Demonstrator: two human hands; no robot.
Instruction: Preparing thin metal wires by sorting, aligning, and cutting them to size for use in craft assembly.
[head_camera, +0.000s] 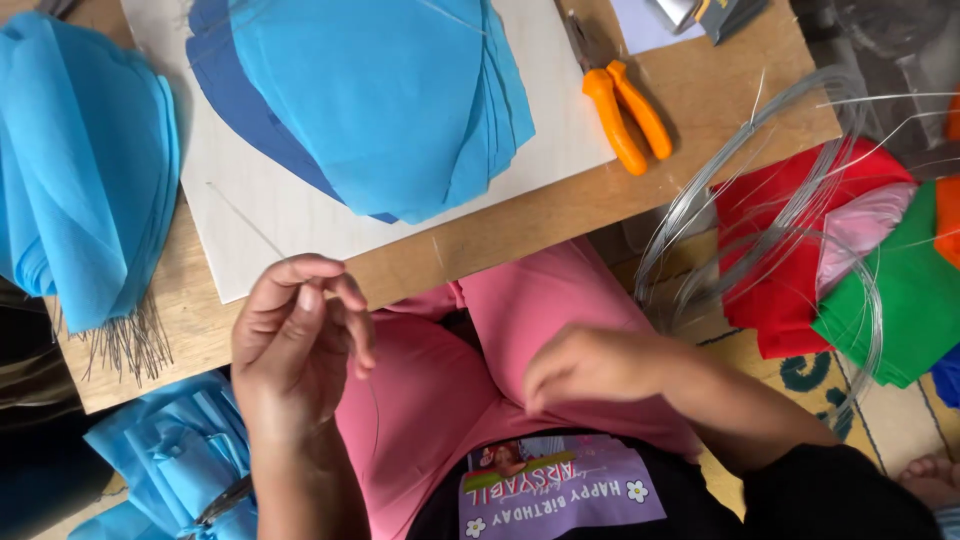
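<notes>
The left hand (300, 335) pinches a thin wire (245, 222) between fingertips, raised so its free end slants over the white board (290, 215). The right hand (590, 365) rests curled on the pink-clad lap, apparently gripping nothing. Stacked blue paper petals (390, 95) lie on the board, with orange pliers (625, 110) and coiled wire (760, 200) within reach.

Home craft corner, tissue paper stacks (380, 100), wire coils (770, 200), patterned floor mat (800, 375)
</notes>
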